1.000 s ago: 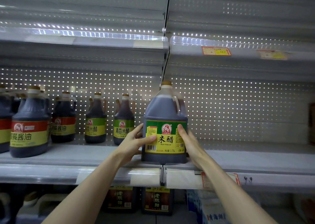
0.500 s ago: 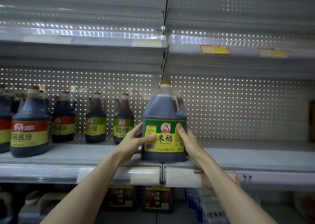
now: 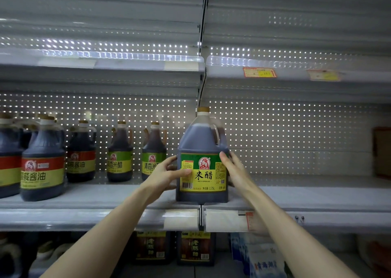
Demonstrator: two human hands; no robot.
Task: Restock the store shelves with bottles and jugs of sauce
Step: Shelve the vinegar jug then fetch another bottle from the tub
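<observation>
Two hands grasp a jug of rice vinegar [image 3: 202, 142] standing on the middle shelf [image 3: 317, 195].
The jug stands upright at the shelf's front edge, over the seam between two shelf sections. The left hand [image 3: 167, 173] wraps its left side, thumb across the yellow label; the right hand [image 3: 236, 170] clasps its right side. Smaller green-labelled bottles [image 3: 119, 155] stand to its left, farther back, with red-labelled jugs [image 3: 43, 161] beyond them.

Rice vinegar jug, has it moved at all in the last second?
Yes, slightly. The rice vinegar jug looks pushed a little deeper onto the shelf, and its right side now sits nearer the shelf seam.
</observation>
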